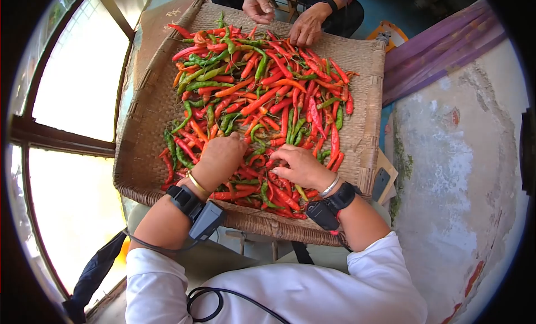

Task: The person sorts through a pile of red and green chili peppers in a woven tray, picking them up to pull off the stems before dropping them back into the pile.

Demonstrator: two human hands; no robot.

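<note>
A broad woven basket tray [363, 156] holds a heap of red, green and orange chili peppers [259, 106]. Over the lower left of the heap is my left hand [222, 158], with its fingers closed and curled down among the chilies. The back of that hand hides whatever is in the fingertips. To its right, my right hand [301, 166] rests low over red chilies, fingers bent and thumb held apart from them. I see no chili gripped firmly there. Both wrists carry a bracelet and a black strapped device.
Across the tray, another person's two hands [306, 25] are at the far edge, one touching the chilies. A window [75, 151] stands at left, a worn wall [452, 184] at right. A phone [381, 183] lies beside the tray, and purple cloth [435, 48] hangs behind.
</note>
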